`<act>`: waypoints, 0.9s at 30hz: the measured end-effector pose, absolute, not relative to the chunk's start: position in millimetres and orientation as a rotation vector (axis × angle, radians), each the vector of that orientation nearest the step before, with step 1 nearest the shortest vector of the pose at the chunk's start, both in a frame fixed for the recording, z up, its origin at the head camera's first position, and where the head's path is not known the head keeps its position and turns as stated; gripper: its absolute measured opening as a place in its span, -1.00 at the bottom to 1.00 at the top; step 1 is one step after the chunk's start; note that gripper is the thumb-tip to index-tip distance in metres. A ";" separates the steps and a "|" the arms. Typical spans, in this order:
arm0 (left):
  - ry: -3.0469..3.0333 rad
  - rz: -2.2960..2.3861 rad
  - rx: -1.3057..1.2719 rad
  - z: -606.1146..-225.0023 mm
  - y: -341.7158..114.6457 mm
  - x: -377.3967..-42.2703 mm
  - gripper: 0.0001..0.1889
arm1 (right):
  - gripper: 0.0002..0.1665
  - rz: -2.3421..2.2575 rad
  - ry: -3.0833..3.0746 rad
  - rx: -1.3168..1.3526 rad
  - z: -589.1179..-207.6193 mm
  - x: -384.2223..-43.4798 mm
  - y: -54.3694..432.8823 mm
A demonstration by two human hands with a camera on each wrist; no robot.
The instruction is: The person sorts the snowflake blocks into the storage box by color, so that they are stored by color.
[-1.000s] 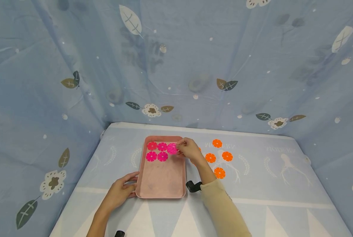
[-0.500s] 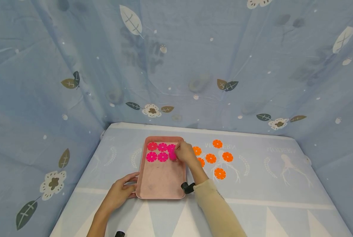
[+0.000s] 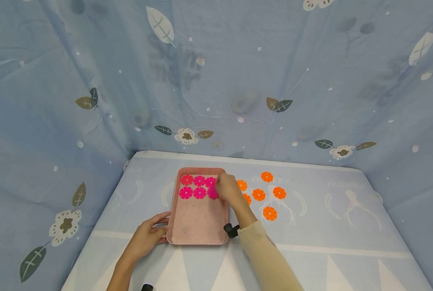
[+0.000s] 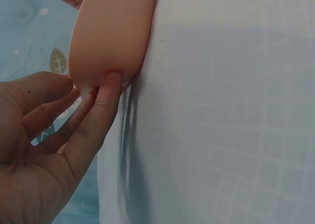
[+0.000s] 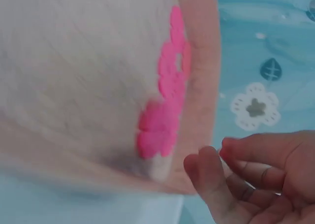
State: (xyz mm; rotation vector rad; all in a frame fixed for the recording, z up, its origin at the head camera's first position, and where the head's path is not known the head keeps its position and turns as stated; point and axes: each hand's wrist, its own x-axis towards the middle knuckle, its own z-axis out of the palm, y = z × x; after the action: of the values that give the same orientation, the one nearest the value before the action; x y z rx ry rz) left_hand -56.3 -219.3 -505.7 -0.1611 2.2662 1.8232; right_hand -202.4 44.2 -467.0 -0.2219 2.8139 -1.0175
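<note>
My left hand (image 3: 146, 238) holds the left side of a pink tray (image 3: 198, 226); in the left wrist view its fingers touch the tray's rim and outer wall. My right hand (image 3: 230, 189) is over the tray's far right corner, beside a pink notched disc (image 3: 212, 193) that it partly covers. In the right wrist view its fingers (image 5: 211, 160) are bent, and I see nothing between the tips. Pink discs (image 3: 199, 192) lie in two rows along the tray's far end. One disc at the far left corner is redder (image 3: 186, 180).
Several orange notched discs (image 3: 258, 195) lie on the patterned tablecloth (image 3: 322, 218) right of the tray, some close to my right forearm. A black camera mount (image 3: 231, 230) is at my right wrist. A blue printed curtain (image 3: 216, 81) stands behind and at both sides.
My right hand has moved slightly towards me from the upper row, and another pink disc now lies below that row's right end. The left hand and the tray have stayed put.
</note>
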 end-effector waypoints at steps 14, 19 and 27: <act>2.297 1.799 -0.142 -503.4 -218.5 -55.3 -0.52 | -0.83 -1.508 2.611 -0.212 -438.3 -180.6 93.7; 2.302 1.794 -0.167 -504.1 -217.5 -55.4 -0.51 | -0.83 -1.534 2.599 -0.165 -434.5 -170.9 112.6; 2.325 1.785 -0.169 -505.0 -217.2 -55.4 -0.52 | -0.78 -1.540 2.608 -0.173 -437.1 -158.3 146.5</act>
State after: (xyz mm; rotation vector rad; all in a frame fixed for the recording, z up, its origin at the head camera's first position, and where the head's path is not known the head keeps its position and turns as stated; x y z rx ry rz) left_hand -55.4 -217.2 -505.0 -0.1686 2.3248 1.7850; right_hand -158.3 146.5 -437.1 -0.1733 2.6076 -1.5399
